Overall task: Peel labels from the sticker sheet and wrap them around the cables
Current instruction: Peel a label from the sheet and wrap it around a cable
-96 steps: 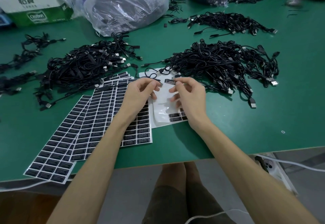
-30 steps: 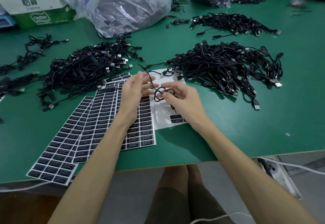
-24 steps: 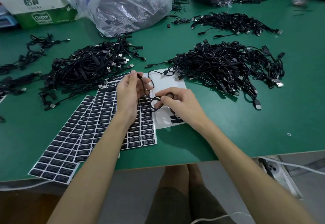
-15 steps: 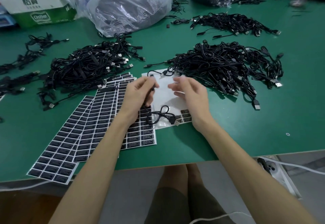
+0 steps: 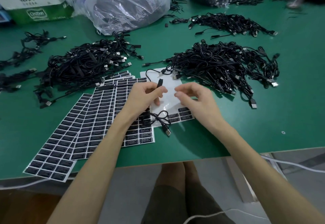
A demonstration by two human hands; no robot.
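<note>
Worker's left hand, frame centre, pinched black cable by inline module; rest of lead lay coiled below hand, plug end on green table. Right hand just beside, apart from left, fingers loosely curled, nothing seen in them. Both over mostly bare sticker sheet, few labels at its lower right. Full sheets fanned toward lower left. Cable heap middle left, second heap middle right, plastic bag top centre.
</note>
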